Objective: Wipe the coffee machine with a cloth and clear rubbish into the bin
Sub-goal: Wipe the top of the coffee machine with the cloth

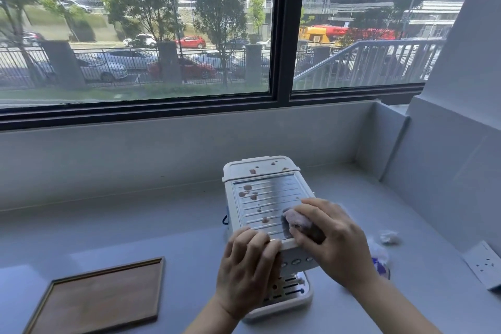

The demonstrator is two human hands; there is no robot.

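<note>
A small white coffee machine (260, 171) stands on the grey counter below the window. Its ribbed metal top plate (267, 200) carries several brownish-pink smears, mostly on the left side and the rear lid. My left hand (248, 268) grips the machine's front top edge, fingers curled over it. My right hand (330, 236) holds a bunched greyish-pink cloth (294, 219) pressed on the right front part of the top plate. The drip tray (287, 290) shows below my left hand.
A wooden tray (103, 298) lies at the left front of the counter. A crumpled white paper scrap (389, 237) and a blue-and-white wrapper (381, 263) lie right of the machine. A white socket plate (485, 266) sits at far right. Walls close the counter's back and right.
</note>
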